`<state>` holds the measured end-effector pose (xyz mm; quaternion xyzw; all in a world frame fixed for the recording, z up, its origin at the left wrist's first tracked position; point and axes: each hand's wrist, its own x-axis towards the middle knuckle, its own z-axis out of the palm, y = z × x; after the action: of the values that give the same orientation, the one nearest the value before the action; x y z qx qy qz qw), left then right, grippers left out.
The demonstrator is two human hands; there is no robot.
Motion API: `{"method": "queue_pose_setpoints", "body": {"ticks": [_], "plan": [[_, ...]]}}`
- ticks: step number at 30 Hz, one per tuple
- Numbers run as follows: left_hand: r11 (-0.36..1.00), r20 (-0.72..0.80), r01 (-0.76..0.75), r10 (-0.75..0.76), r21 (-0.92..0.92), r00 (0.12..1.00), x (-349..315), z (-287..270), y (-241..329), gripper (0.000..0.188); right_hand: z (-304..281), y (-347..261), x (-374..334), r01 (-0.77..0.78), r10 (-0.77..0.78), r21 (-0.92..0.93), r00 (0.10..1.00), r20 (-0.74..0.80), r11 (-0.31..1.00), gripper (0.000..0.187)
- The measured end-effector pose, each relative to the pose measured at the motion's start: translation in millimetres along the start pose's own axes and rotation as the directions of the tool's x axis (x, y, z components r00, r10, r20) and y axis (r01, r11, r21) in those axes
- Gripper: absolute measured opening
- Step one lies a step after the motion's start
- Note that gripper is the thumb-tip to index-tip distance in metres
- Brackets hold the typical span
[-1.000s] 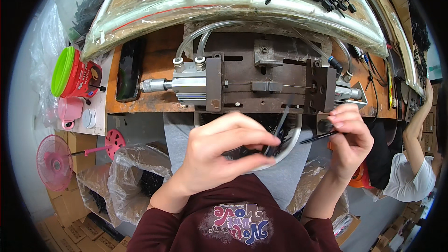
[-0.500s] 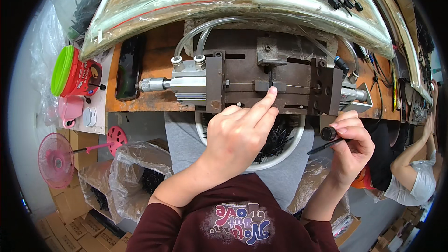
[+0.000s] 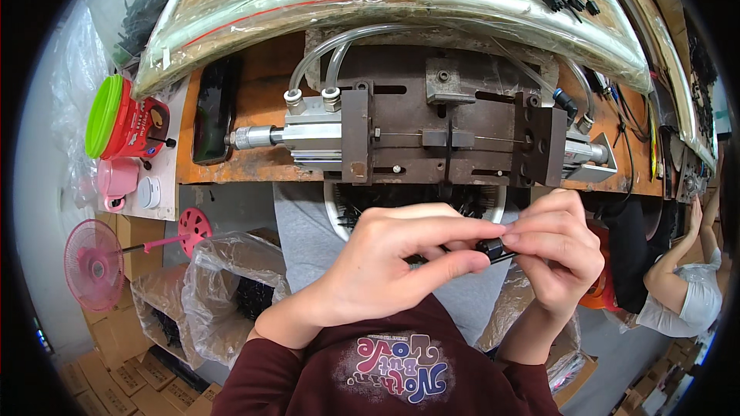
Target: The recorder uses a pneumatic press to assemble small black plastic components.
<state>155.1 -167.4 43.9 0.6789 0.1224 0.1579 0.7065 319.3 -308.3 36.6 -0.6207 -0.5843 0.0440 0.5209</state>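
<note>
In front of my chest, both hands meet at a small black plastic part (image 3: pixel 489 247) with a round cap and a thin stem. My right hand (image 3: pixel 561 250) pinches it from the right. My left hand (image 3: pixel 393 250) closes its thumb and fingers on the same part from the left. Beyond them sits a dark metal fixture (image 3: pixel 401 162) with a silver cylinder (image 3: pixel 312 139) at its left side. A thin black rod (image 3: pixel 449 162) hangs over the fixture's front edge from its central block. Below, a white basin (image 3: pixel 333 212) holds several black parts, partly hidden by my hands.
A plastic-covered tray (image 3: pixel 401 0) with black parts spans the back. At left stand a red tub with a green rim (image 3: pixel 116 117), a pink cup (image 3: pixel 117 179) and a pink fan (image 3: pixel 94 266). Plastic-lined boxes (image 3: pixel 223 273) flank my legs. Another person's arm (image 3: pixel 678 262) shows at right.
My left hand has left the fixture and come down to the black part in my right hand. My right hand has shifted slightly left. The thin rod now extends over the fixture's front edge.
</note>
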Motion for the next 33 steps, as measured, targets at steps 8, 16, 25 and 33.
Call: {"method": "queue_pose_setpoints", "body": {"ticks": [8, 16, 25, 33], "plan": [[0.855, -0.122, -0.275, 0.36, 0.441, 0.925, -0.3, -7.8, -4.1, 0.039, -5.7, 3.6, -7.2, -0.088, 0.041, -0.226, 0.978, -0.202, 0.97, 0.026], [0.387, 0.062, -0.269, 0.471, 0.882, 0.88, 9.9, -2.1, -38.2, 0.028, 10.6, -0.6, -21.0, -0.299, 0.359, 0.254, 0.902, -0.238, 0.92, 0.021], [0.285, 0.061, -0.197, 0.423, 0.938, 0.904, 15.8, 0.0, -33.4, 0.025, 17.4, -15.2, -22.0, -0.4, 0.54, 0.55, 0.834, -0.113, 0.733, 0.033], [0.297, 0.044, -0.192, 0.441, 0.936, 0.896, 14.7, -0.4, -34.9, 0.024, 36.1, -17.2, -26.2, -0.399, 0.692, 0.655, 0.669, -0.271, 0.642, 0.023]]}}
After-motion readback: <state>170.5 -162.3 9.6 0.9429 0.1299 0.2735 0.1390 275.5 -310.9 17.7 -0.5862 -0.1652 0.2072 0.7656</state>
